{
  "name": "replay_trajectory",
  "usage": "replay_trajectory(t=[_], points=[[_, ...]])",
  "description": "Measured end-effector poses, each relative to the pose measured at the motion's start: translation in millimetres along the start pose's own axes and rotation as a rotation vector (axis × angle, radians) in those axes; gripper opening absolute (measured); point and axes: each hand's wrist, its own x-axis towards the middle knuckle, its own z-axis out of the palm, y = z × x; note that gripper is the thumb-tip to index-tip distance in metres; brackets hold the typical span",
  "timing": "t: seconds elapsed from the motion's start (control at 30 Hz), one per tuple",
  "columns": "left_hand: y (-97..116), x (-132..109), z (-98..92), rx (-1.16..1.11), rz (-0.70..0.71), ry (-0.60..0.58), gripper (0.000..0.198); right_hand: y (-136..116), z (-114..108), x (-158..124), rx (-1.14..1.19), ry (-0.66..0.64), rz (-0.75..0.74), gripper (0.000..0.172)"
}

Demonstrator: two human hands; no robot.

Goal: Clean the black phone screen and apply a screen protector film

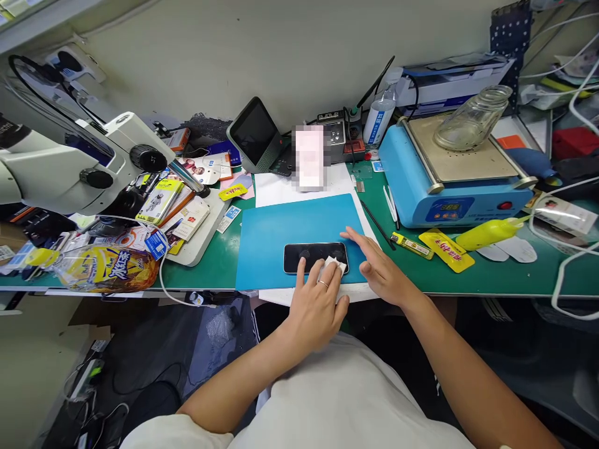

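Observation:
A smartphone (293, 257) with a dark screen lies lengthwise on the blue mat (262, 234). My left hand (316, 302) is over its near side, index finger resting on the glass. Beneath the other fingers it presses a crumpled white tissue (337, 262) against the right part of the screen. My right hand (381, 268) hovers just right of the phone, fingers apart and holding nothing; its fingertips are close to the phone's right end.
At the right stands a blue heating plate (412, 187) with a glass jar (472, 121) tilted on top. Tweezers (390, 202) and a yellow squeeze bottle (489, 234) lie nearby. On the left are a microscope (93, 162) and a tea bottle (105, 268) on its side.

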Motion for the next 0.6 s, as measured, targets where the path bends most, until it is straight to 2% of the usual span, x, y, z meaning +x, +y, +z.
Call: replay_trajectory(t=[0.2,0.3,0.6], points=[[-5.0,38.6,9.1,-0.002,-0.010,0.035,0.047,2.1,0.8,-0.4,0.045,0.009,0.001,0.088],[-6.5,45.9,9.7,-0.008,-0.018,0.036,0.045,2.6,0.9,-0.4,0.045,0.010,-0.006,0.087],[-2.1,0.6,1.0,0.030,-0.019,0.015,0.047,-1.2,-0.9,-0.4,0.010,-0.003,0.006,0.088]])
